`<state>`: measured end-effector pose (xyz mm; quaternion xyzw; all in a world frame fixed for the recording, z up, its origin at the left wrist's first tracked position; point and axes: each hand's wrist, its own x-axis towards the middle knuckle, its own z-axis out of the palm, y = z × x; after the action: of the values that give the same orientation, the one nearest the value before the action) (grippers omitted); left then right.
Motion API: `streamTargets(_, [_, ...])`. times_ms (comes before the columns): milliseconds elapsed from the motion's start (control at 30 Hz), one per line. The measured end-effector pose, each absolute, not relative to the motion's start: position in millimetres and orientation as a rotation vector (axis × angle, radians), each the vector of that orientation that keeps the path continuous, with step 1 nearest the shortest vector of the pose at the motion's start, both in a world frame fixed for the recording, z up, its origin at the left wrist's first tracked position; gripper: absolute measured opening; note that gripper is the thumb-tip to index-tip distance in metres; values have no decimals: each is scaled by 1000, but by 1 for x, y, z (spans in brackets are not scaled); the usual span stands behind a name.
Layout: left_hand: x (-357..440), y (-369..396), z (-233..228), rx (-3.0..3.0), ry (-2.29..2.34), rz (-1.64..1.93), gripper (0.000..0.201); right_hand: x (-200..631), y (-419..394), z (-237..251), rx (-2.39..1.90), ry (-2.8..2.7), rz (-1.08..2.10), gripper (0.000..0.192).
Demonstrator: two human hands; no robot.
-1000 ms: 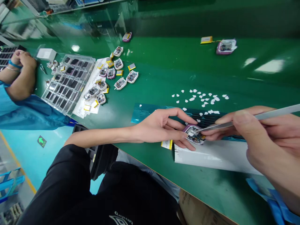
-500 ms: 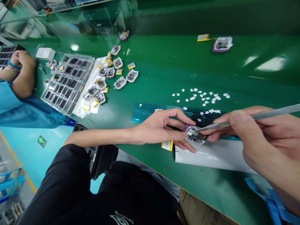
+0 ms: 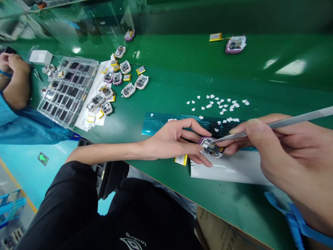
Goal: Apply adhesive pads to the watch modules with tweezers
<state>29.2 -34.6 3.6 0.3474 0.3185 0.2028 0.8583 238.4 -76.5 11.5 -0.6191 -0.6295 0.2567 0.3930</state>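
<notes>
Green worktop (image 3: pixel 182 80): the left hand (image 3: pixel 171 140) pinches an opened purple-edged device (image 3: pixel 210 147) beside a white sheet (image 3: pixel 234 172), while the right hand (image 3: pixel 281 146), fingers clamped on metal tweezers (image 3: pixel 273 125), sets their tips on it.

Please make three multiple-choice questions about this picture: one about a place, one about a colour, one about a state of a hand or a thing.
1. Where does the clear tray of dark parts lie?
A. at the far left of the table
B. beside the person's right hand
C. on the floor

2. What colour is the table?
A. grey
B. green
C. white

3. What is the right hand doing?
A. resting open and bare
B. gripping metal tweezers
C. holding a blue strap

Answers:
1. A: the tray sits at the left, near another person's arm.
2. B: the bare surface is glossy green.
3. B: the fingers pinch the tweezers, whose tip is at the small open device steadied by the left hand.
</notes>
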Motion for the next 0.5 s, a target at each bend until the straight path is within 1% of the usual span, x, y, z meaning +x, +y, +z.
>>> streamTargets(200, [29,-35,5,749,671,407,23,236,-78,13,-1615,-1607,651,32])
streamTargets(333, [29,-37,2,808,697,455,20,231,-82,20,-1644,-1674,623,35])
streamTargets(433, [28,-39,0,915,714,502,22,232,-88,22,-1601,-1748,611,30])
streamTargets(500, [27,-40,-2,987,729,519,21,240,-91,18,-1597,-1754,543,28])
